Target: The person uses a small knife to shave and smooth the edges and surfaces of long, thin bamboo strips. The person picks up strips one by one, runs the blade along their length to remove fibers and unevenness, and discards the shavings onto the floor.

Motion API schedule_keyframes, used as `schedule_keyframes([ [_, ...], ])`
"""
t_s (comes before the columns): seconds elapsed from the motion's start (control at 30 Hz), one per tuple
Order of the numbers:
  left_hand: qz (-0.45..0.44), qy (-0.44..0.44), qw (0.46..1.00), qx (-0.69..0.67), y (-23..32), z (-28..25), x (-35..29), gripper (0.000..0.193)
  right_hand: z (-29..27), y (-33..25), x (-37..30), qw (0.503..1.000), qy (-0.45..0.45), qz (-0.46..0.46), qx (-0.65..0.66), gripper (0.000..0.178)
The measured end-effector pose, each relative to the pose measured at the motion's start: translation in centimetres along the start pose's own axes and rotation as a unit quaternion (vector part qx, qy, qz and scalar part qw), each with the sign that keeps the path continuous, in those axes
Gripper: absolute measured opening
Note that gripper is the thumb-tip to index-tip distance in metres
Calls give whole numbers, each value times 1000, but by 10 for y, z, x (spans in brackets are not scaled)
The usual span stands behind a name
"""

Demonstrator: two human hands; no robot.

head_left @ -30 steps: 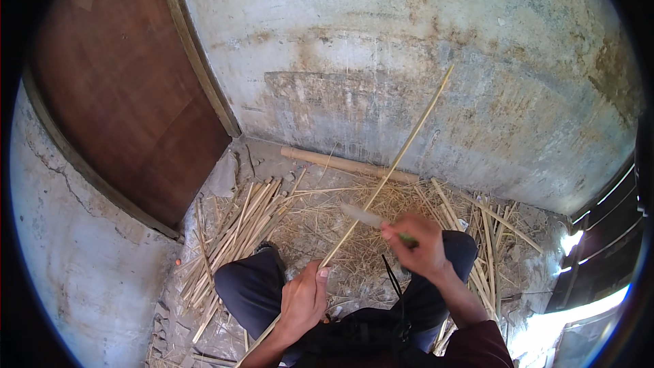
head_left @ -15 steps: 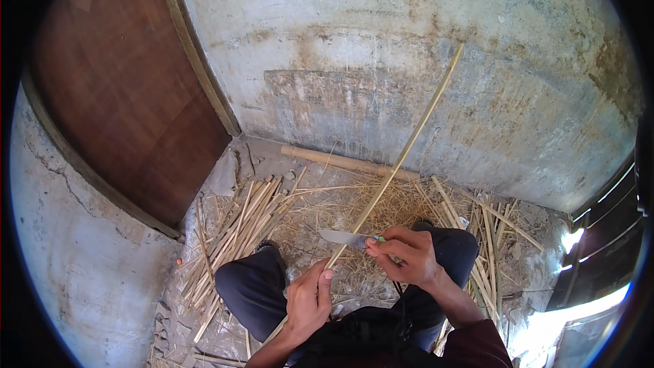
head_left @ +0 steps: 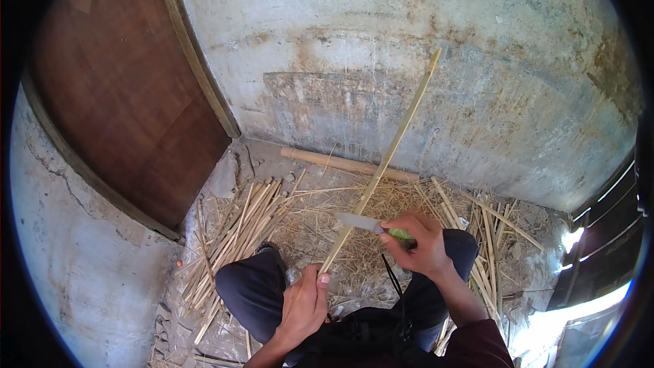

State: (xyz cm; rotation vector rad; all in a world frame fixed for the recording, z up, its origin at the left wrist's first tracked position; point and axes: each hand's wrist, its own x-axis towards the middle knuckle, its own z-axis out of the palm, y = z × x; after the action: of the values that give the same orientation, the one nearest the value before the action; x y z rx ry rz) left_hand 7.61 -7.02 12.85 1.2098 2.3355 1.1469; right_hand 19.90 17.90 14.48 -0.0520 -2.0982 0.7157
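My left hand [head_left: 303, 307] is closed around the lower part of a long, thin bamboo strip [head_left: 394, 143], which slants up and away to the right. In my right hand [head_left: 421, 244] is a knife [head_left: 361, 221] with a pale blade and a green handle. Its blade lies across the strip, a short way above my left hand. A dark cord hangs below the knife handle. The strip's near end, below my left hand, is hidden.
Split bamboo strips [head_left: 235, 245] lie piled on the left, and more strips [head_left: 487, 245] on the right. Shavings [head_left: 388, 211] cover the floor between my knees. A bamboo pole [head_left: 347, 163] lies along the stained wall [head_left: 381, 95]. A brown door panel [head_left: 129, 88] stands at left.
The knife has moved slightly up and to the right, its handle now showing more. The strip's far tip has swung left, and my left hand has shifted slightly down.
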Motion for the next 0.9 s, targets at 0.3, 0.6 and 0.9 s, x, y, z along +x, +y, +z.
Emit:
schedule_keyframes([
  [0.3, 27, -57, 995, 73, 6, 0, 5, 25, 13, 12, -10, 972, -109, 85, -190, 17],
  [0.6, 27, -8, 990, 139, 2, 20, 5, 25, 33, 13, -20, 962, -128, 111, -216, 14],
  [0.9, 17, -16, 991, 131, 5, 23, 3, 22, 20, 35, 1, 961, -34, 150, -229, 10],
])
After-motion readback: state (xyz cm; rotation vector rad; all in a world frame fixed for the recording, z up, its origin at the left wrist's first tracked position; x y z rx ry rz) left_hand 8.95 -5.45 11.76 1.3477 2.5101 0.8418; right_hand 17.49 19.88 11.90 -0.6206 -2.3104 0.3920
